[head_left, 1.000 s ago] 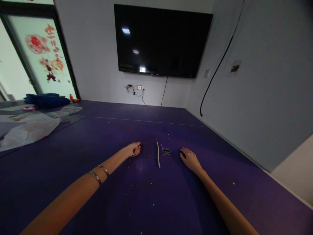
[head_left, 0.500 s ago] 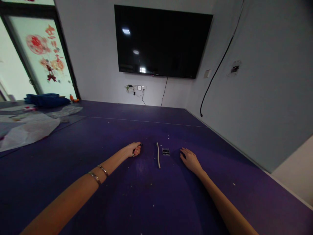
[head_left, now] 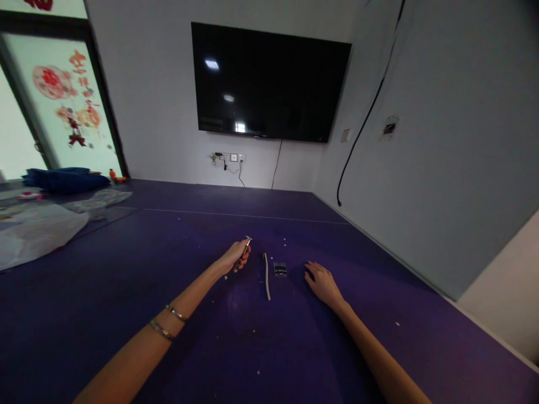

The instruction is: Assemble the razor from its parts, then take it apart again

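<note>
My left hand (head_left: 238, 256) is closed around the handle of a slim, shiny razor (head_left: 248, 242), its small crosswise head pointing up and away. Just right of that hand, a pale toothbrush-like stick (head_left: 266, 279) with a dark far end lies lengthwise on the purple surface (head_left: 202, 353). Beside the stick is a small clear pack (head_left: 280, 270) with dark pieces in it; its exact contents are too small to make out. My right hand (head_left: 322, 282) rests on the surface to the right of the pack, fingers loosely stretched, holding nothing.
Clear plastic sheeting (head_left: 46, 233) and a dark blue folded cloth (head_left: 65, 179) lie at the far left, near a small orange object (head_left: 113, 175). A black cable (head_left: 357, 134) hangs along the right wall. A television (head_left: 269, 84) is mounted on the far wall.
My left hand has turned and lifted the razor so its head now shows above the fingers. My right hand stays resting on the surface. The view has shifted slightly.
</note>
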Tool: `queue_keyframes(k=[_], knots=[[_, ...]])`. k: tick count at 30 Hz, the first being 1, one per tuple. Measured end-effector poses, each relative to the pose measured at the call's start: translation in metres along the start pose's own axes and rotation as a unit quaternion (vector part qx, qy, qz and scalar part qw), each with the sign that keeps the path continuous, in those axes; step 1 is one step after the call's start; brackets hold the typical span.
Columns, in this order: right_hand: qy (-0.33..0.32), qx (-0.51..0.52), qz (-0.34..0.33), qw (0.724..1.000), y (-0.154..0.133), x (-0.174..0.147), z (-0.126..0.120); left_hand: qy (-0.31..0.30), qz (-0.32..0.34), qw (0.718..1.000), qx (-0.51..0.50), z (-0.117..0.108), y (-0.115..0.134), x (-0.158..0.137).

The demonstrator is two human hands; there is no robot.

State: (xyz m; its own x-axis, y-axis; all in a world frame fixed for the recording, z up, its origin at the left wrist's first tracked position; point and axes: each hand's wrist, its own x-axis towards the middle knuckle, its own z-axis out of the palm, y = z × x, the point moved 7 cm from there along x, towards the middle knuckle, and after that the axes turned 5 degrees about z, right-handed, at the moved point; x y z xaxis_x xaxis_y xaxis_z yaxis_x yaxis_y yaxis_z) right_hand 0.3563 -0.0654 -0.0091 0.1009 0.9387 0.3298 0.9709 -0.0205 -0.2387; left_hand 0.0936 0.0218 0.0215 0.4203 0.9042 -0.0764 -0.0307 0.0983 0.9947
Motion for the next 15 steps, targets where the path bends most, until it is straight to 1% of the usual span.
queue_keyframes(k=[2, 5, 8, 12, 15], knots=[[0.003, -0.004, 0.001, 1.0, -0.001, -0.001, -0.001, -0.02, 0.029, 0.999, 0.016, 0.006, 0.0, 0.004], [0.006, -0.006, 0.003, 1.0, -0.002, -0.001, -0.003, -0.036, 0.042, 0.998, 0.035, 0.009, -0.005, 0.008], [0.005, -0.002, 0.006, 1.0, -0.002, -0.001, -0.004, -0.044, 0.061, 0.996, 0.052, 0.01, -0.005, 0.008], [0.001, 0.004, 0.011, 1.0, -0.001, -0.002, -0.002, -0.064, 0.076, 0.994, 0.05, 0.016, 0.007, -0.005], [0.002, 0.015, 0.012, 1.0, 0.004, -0.001, 0.002, -0.058, 0.1, 0.991, 0.063, 0.019, 0.023, -0.016]])
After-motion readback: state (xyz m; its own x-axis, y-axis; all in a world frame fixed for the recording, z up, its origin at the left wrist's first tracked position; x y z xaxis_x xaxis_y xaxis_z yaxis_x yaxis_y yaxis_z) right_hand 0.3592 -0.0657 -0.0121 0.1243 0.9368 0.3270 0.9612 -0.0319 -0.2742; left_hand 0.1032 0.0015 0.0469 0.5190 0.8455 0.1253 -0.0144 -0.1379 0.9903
